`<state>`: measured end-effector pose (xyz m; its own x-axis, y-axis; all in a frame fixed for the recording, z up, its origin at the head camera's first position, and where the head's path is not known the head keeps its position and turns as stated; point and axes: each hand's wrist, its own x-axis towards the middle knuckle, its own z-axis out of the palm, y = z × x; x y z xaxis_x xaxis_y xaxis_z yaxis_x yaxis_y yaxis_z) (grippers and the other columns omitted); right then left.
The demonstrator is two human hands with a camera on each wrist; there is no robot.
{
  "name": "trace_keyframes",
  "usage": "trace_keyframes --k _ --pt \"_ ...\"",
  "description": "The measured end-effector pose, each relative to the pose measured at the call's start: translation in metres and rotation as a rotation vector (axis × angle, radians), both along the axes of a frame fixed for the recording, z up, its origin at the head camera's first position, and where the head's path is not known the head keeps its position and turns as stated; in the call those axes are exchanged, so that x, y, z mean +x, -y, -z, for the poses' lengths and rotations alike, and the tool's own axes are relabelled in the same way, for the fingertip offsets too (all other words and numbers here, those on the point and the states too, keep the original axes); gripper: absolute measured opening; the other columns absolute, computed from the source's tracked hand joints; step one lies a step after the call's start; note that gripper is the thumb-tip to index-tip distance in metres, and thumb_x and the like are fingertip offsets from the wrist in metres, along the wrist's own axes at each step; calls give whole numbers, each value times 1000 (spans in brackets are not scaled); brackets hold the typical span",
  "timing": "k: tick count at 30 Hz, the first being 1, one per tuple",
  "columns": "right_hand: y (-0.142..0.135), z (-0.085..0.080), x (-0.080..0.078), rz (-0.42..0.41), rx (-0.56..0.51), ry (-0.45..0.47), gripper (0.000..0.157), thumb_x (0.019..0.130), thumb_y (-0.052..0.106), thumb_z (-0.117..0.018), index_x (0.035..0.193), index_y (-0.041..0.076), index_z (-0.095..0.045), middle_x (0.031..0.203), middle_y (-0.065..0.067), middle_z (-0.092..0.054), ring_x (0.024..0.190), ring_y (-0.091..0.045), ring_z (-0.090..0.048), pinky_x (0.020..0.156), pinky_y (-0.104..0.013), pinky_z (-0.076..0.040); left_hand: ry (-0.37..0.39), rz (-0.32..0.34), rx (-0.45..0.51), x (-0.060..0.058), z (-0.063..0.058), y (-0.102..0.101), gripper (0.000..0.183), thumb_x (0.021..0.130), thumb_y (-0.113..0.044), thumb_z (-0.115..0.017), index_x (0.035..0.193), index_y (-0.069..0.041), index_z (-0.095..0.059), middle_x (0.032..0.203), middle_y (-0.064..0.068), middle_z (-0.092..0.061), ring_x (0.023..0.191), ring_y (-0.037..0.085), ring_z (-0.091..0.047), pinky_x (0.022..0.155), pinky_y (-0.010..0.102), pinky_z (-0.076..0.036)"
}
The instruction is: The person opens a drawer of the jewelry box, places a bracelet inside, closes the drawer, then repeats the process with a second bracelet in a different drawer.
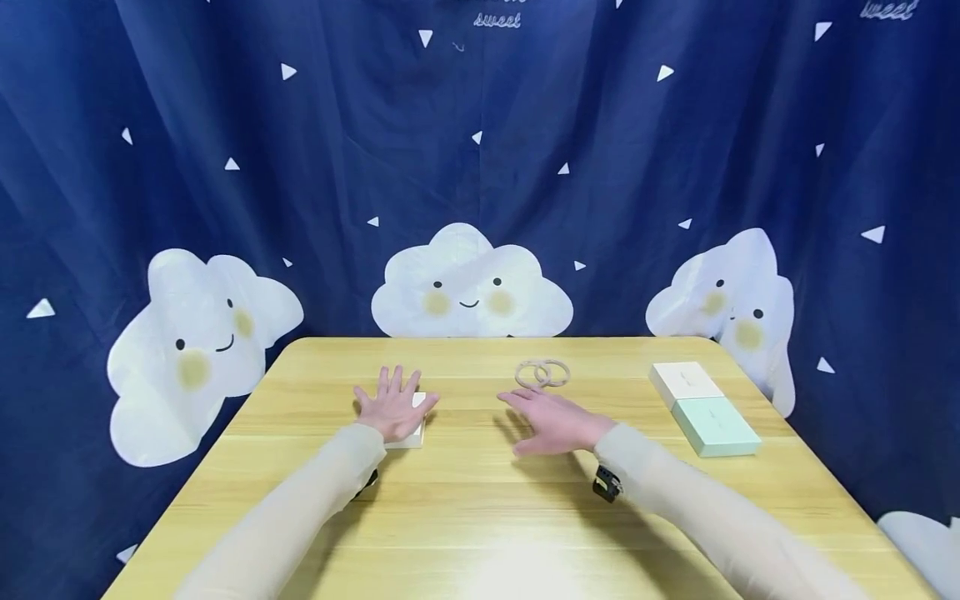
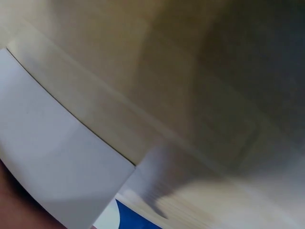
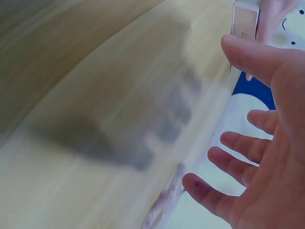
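My left hand (image 1: 392,412), fingers spread, lies over a small white box (image 1: 408,439) on the left half of the table. It covers most of the box, and I cannot tell whether the palm touches it. In the left wrist view the white box (image 2: 66,143) fills the lower left, with part of the hand at the corner. My right hand (image 1: 558,423) hovers above the table with its fingers apart and nothing between them, as the right wrist view also shows. Just beyond its fingertips lie two overlapping pale rings (image 1: 567,372), also seen as pinkish rings (image 3: 164,200).
On the right side of the wooden table (image 1: 480,508) another white box (image 1: 686,380) touches a mint green box (image 1: 716,425). A dark blue curtain (image 1: 337,125) with clouds hangs behind the table's far edge. Both wrists carry black straps.
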<state>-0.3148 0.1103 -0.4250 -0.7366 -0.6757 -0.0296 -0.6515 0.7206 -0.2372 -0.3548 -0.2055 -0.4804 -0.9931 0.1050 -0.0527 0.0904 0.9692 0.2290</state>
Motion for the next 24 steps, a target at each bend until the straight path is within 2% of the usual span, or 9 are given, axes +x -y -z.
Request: trace_keyframes --k 5,10,19,24 --pt "-21 -13 7 -19 -13 -26 86 85 34 -80 155 7 -38 158 -19 -40 146 -39 -38 117 -57 -33 -5 1 -7 1 -1 1 86 97 -75 -22 163 -20 -16 170 17 -4 155 42 7 105 84 8" --pt "-42 -27 15 -21 -17 -67 83 84 31 -81 153 7 -42 154 -20 -46 141 -42 -43 114 -59 -35 -6 1 5 2 -2 2 84 98 -74 -24 163 -21 -17 170 17 -5 155 43 6 105 84 7" --pt "-85 -35 23 80 24 -73 86 82 35 -82 155 13 -41 153 -16 -48 139 -40 -46 111 -60 -39 -2 9 4 0 -2 3 93 92 -82 -13 163 -22 -16 170 17 -4 155 43 7 104 84 10" --pt "-105 -38 27 118 36 -70 86 80 33 -84 153 11 -43 152 -17 -48 138 -43 -45 108 -63 -39 -7 12 21 2 0 4 94 92 -83 -13 163 -22 -18 170 17 -6 155 43 7 104 84 11"
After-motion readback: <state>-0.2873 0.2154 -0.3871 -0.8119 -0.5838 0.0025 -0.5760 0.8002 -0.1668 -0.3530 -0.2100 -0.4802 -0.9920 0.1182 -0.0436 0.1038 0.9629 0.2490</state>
